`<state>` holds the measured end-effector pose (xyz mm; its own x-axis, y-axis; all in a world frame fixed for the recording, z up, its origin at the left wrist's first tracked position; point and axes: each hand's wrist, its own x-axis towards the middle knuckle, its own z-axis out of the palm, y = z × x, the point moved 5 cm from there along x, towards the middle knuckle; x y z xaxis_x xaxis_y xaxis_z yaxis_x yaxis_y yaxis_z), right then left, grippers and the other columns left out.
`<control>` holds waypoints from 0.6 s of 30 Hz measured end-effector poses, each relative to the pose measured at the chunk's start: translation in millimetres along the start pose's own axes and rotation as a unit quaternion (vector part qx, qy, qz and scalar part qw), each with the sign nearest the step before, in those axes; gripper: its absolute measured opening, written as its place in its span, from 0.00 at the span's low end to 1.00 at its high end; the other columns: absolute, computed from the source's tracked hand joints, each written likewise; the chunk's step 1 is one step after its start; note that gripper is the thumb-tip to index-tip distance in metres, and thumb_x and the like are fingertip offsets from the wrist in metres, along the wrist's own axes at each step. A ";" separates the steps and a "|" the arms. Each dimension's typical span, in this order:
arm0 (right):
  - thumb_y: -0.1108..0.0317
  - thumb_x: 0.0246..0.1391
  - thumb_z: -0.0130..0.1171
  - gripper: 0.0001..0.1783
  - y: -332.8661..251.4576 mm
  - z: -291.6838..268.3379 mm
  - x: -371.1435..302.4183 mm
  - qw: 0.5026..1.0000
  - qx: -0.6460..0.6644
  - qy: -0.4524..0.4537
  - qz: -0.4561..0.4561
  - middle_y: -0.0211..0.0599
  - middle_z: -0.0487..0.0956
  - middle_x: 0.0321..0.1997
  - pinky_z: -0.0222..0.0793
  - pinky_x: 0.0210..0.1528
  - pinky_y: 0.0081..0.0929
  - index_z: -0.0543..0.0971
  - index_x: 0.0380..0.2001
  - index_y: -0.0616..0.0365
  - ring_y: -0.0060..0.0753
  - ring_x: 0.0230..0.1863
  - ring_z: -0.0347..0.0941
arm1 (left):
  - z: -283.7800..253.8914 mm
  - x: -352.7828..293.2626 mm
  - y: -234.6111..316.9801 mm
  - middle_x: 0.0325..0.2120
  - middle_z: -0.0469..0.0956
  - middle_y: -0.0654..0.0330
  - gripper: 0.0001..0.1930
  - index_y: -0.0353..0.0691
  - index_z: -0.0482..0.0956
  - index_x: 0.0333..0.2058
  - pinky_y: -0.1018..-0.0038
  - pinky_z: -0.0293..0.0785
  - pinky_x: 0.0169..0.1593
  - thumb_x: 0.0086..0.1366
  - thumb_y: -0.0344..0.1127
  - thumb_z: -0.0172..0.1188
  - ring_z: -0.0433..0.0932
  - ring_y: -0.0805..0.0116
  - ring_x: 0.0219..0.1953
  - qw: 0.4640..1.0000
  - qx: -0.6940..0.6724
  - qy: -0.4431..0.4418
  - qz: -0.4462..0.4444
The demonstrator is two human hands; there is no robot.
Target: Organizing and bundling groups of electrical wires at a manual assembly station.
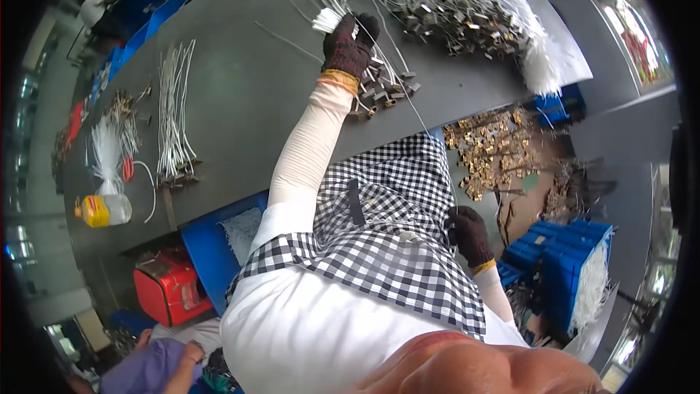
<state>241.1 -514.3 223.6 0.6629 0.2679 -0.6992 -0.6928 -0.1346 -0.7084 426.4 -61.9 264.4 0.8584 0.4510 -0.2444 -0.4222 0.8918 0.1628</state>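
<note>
My left hand [351,45], in a dark knitted glove, is closed around a bundle of pale wires with white sleeves [328,20] above the table. Beneath and beside its wrist lie several small dark metal-ended pieces [383,87] with wires attached. My right hand [472,236], gloved the same way, hangs low beside the checkered apron [394,226]. Its fingers look curled at the end of a thin pale wire [421,116] that runs down over the table edge from near my left hand. The exact grip there is small and partly hidden.
A large heap of metal-ended wires [452,18] covers the far right of the grey table [240,95]. To the left lie a wire bundle [176,113] and a yellow-labelled bottle [103,210]. Brass-coloured parts [488,149] and blue crates [561,266] are at right; a person in purple [149,368] is lower left.
</note>
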 end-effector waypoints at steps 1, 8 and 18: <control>0.68 0.58 0.57 0.13 8.5 -5.9 2.1 1.000 0.009 -0.029 0.003 0.35 0.80 0.29 0.64 0.20 0.18 0.77 0.44 0.62 0.21 0.19 0.70 | -0.8 3.6 13.3 0.38 0.80 0.47 0.09 0.30 0.74 0.44 0.54 0.82 0.52 0.71 0.31 0.55 0.81 0.50 0.45 1.000 -0.005 0.000 0.011; 0.65 0.57 0.59 0.13 11.2 -10.5 -16.6 0.999 -0.038 0.014 -0.016 0.32 0.79 0.27 0.63 0.20 0.18 0.78 0.42 0.62 0.20 0.18 0.69 | -5.1 15.7 26.1 0.38 0.81 0.48 0.07 0.33 0.77 0.40 0.54 0.83 0.49 0.69 0.30 0.57 0.82 0.50 0.42 0.999 -0.027 -0.039 -0.016; 0.83 0.54 0.55 0.10 11.9 -23.5 -17.5 0.994 -0.100 -0.026 -0.034 0.33 0.78 0.40 0.68 0.26 0.17 0.80 0.39 0.65 0.20 0.27 0.74 | 0.6 21.7 16.2 0.39 0.82 0.48 0.08 0.34 0.78 0.41 0.54 0.83 0.50 0.70 0.33 0.56 0.83 0.50 0.43 0.997 -0.021 -0.053 -0.052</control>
<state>227.9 -543.1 225.1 0.6862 0.3318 -0.6474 -0.5735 -0.3007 -0.7620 438.3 -37.7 262.2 0.9233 0.3513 -0.1550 -0.3389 0.9354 0.1008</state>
